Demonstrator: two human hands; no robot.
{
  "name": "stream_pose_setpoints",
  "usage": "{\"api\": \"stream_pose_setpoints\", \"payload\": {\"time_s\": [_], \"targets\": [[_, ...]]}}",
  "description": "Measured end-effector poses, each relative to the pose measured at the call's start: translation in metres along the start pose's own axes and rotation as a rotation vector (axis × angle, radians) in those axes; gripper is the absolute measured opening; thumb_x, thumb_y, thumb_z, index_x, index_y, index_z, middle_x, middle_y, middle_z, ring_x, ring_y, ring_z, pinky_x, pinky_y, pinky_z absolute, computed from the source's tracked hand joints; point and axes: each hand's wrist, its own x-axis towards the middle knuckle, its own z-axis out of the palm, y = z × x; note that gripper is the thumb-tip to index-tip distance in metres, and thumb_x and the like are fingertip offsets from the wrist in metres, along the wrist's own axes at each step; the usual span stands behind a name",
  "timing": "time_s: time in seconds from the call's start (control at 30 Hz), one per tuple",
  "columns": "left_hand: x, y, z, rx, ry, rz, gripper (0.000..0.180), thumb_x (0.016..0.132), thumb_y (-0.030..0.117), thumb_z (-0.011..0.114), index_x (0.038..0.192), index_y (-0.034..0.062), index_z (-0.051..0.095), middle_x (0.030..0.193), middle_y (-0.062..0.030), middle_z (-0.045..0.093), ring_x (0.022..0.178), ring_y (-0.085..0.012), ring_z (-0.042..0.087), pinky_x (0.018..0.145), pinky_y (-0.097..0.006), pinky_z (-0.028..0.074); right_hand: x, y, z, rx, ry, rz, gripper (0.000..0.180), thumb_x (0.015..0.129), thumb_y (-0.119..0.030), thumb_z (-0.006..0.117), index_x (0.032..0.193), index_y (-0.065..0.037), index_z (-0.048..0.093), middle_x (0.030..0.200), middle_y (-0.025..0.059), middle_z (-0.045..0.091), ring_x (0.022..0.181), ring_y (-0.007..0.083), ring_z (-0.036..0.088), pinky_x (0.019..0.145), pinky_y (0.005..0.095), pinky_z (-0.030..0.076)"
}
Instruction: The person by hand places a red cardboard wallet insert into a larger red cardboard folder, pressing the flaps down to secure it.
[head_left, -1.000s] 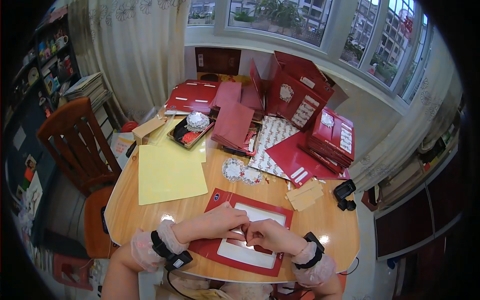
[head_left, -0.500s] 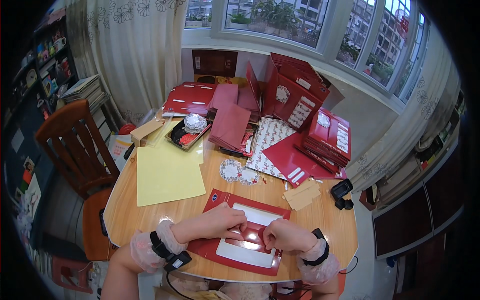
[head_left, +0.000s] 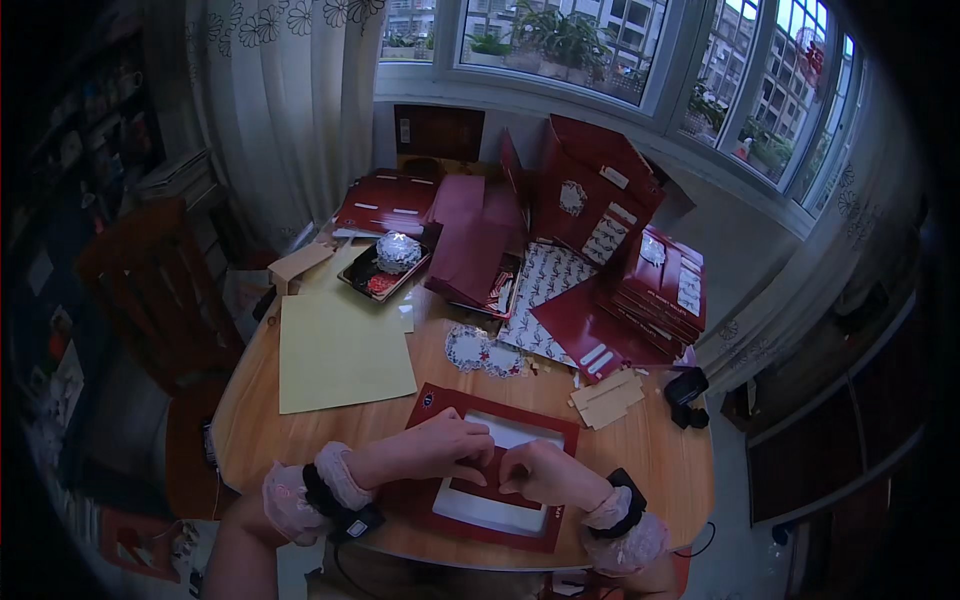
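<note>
A dark red printed cardboard sheet lies on the table in front of me, with two long white panels or openings in it. My left hand is curled over its middle, fingers bent and thumb low against the card. Beside it, my right hand is closed in a pinch, its fingertips close to the left ones, over the strip between the white areas. Whatever either hand grips is too small or hidden to make out. Scalloped white paper pieces with a floral edge lie beyond the sheet.
Yellow sheets lie at the left, near a black tray holding round pieces. Stacked red boxes, red envelopes and a patterned sheet crowd the far side. Tan card pieces and a black device are at right.
My right hand has moved left, closer to my left hand. The left hand has barely moved. The picture is darker now, and the glare on the red sheet is gone.
</note>
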Motion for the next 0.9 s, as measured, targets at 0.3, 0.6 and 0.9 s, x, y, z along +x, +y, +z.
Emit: {"api": "stream_pose_setpoints", "payload": {"time_s": [0.3, 0.6, 0.9], "targets": [[-0.006, -0.006, -0.01, -0.211, -0.053, -0.02, 0.021, 0.087, 0.022, 0.073, 0.1, 0.01, 0.062, 0.087, -0.0022, 0.057, 0.085, -0.0186, 0.059, 0.082, -0.034, 0.039, -0.006, 0.001, 0.003, 0.046, 0.031, 0.042, 0.013, 0.078, -0.006, 0.076, 0.087, 0.0, 0.069, 0.075, 0.0134, 0.066, 0.069, 0.0258, 0.063, 0.062, 0.0365, 0.048], [-0.004, -0.008, -0.006, -0.179, 0.009, 0.038, 0.024, 0.079, 0.014, 0.078, 0.096, 0.0061, 0.062, 0.086, -0.0048, 0.06, 0.08, -0.0208, 0.061, 0.072, -0.035, 0.048, 0.004, 0.007, 0.007, 0.012, 0.054, -0.1, 0.011, 0.079, -0.004, 0.077, 0.084, -0.001, 0.067, 0.081, 0.0089, 0.06, 0.073, 0.0212, 0.059, 0.064, 0.0335, 0.047], [-0.006, -0.016, -0.002, -0.305, 0.083, 0.053, 0.029, 0.077, 0.012, 0.08, 0.1, 0.0045, 0.063, 0.09, -0.007, 0.06, 0.081, -0.0217, 0.062, 0.073, -0.033, 0.051, -0.009, -0.017, 0.005, -0.15, 0.165, -0.171, 0.033, 0.077, -0.01, 0.079, 0.103, -0.003, 0.062, 0.098, 0.0126, 0.058, 0.08, 0.0261, 0.061, 0.071, 0.0357, 0.05]]}}
